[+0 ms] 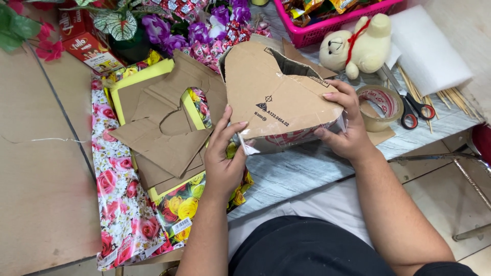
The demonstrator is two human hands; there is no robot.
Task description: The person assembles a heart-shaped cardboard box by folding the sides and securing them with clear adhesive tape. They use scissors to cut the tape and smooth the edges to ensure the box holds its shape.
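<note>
Together, two hands clasp one heart-shaped cardboard box [279, 92]: left hand [222, 158] pinching its lower edge, right hand [345, 125] gripping its side; one teddy bear [358, 46] and one tape roll [381, 107] nearby.

Table layout, seen from the head camera.

Heart-shaped cardboard box [279, 94] at centre, between left hand [223, 158] and right hand [343, 128]; cardboard sheets with a heart cut-out [171, 125] to its left, lying on floral wrapping paper [120, 204]; artificial flowers [204, 25] behind them; basket [327, 28] behind the box; teddy bear [355, 48] before the basket; tape roll [381, 107] right of the right hand; scissors [409, 105] just beside the roll; skewers [450, 97] further right.
</note>
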